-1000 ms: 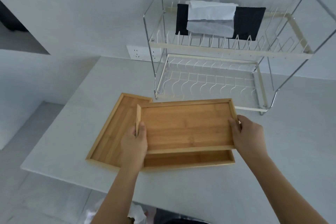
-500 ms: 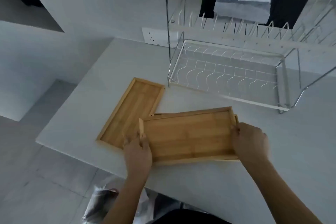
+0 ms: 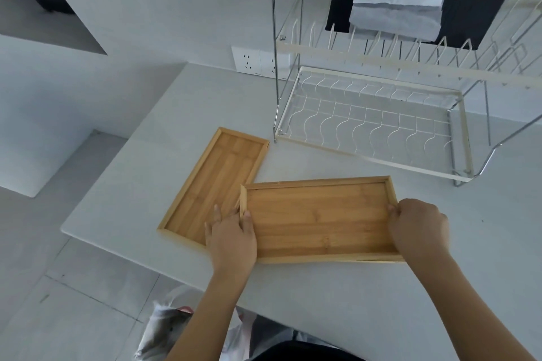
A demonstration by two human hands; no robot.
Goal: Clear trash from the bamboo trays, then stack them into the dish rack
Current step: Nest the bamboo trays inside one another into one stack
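Note:
An empty bamboo tray lies flat in front of me, stacked on a second tray whose edge shows just beneath it. My left hand grips its left end, and my right hand grips its right end. Another bamboo tray lies at an angle to the left on the white counter, partly under the held one. The two-tier wire dish rack stands behind, its lower shelf bare. No trash shows on the trays.
A black cloth and a white-grey cloth hang over the rack's top tier. A wall socket sits left of the rack. A plastic bag lies on the floor below the counter's near edge.
The stacked trays have slid right and toward me, uncovering more of the left tray. The view has tilted down and moved closer to the rack.

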